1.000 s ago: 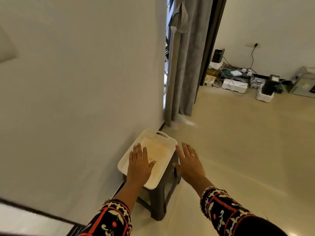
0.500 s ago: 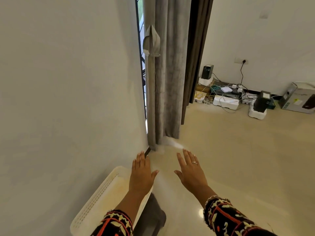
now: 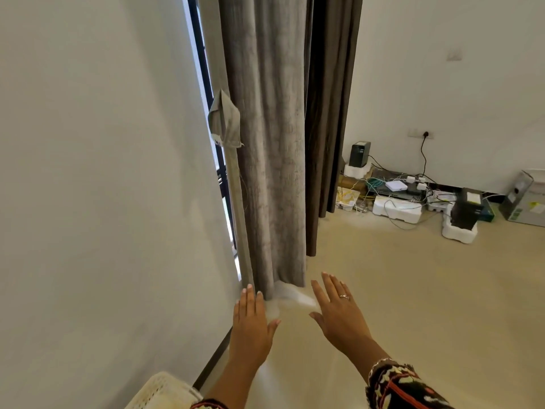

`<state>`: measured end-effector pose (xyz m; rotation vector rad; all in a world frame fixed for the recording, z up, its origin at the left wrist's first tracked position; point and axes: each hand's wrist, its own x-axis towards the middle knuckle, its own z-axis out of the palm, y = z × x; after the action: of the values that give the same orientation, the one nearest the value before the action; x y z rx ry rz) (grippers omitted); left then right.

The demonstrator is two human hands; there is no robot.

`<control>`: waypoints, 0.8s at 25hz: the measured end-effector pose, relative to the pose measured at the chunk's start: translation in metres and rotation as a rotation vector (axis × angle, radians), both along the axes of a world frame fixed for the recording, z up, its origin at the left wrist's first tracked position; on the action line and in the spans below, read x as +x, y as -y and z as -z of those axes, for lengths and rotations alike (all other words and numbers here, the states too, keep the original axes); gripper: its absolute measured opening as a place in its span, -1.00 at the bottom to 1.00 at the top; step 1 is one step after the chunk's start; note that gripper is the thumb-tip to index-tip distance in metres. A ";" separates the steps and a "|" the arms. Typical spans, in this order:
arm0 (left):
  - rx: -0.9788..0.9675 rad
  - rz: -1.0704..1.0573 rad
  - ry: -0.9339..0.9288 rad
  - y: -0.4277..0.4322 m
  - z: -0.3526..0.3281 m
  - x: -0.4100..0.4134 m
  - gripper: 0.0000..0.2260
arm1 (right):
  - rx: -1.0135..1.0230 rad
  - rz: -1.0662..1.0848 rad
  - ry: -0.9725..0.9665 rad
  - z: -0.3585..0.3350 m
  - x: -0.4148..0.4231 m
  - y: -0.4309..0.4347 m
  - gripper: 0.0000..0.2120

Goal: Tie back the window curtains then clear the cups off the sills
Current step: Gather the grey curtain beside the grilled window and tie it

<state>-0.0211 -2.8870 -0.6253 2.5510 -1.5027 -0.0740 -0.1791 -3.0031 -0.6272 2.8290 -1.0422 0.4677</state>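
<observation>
A long grey curtain [image 3: 271, 137] hangs straight down to the floor beside the window frame [image 3: 203, 84], with a darker brown curtain [image 3: 330, 113] behind it on the right. A loose fabric tie-back [image 3: 225, 121] dangles at the grey curtain's left edge. My left hand [image 3: 252, 329] and my right hand [image 3: 339, 311] are stretched forward with straight fingers, both empty, in front of the curtain's hem. No cup or sill is visible.
A white wall [image 3: 103, 172] fills the left side. The corner of a white perforated tray [image 3: 160, 391] shows at the bottom left. Cables, foam blocks and electronic boxes [image 3: 413, 199] lie along the far wall on the beige floor [image 3: 413, 290].
The view has moved forward toward the curtains. My hands have left the white tray, which has slipped to the bottom edge, and they now reach near the curtain's hem.
</observation>
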 end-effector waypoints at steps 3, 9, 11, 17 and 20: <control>-0.058 -0.013 -0.032 0.048 0.005 0.022 -0.28 | -0.066 -0.011 0.002 -0.005 0.021 0.052 -0.25; -0.105 -0.011 0.030 0.167 -0.013 0.089 -0.34 | -0.175 -0.056 0.029 -0.028 0.081 0.174 -0.25; -0.216 0.000 0.156 0.210 -0.020 0.118 -0.36 | -0.193 -0.046 0.047 -0.041 0.109 0.221 -0.24; -0.411 -0.043 0.371 0.304 -0.062 0.189 -0.36 | -0.215 -0.086 0.190 -0.075 0.186 0.314 -0.24; -0.528 -0.075 0.485 0.342 -0.088 0.217 -0.36 | -0.266 -0.139 0.286 -0.089 0.226 0.354 -0.32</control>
<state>0.1956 -3.2294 -0.5374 2.2640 -1.3212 0.8847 0.0464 -3.3574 -0.5386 2.6555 -0.7543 0.9699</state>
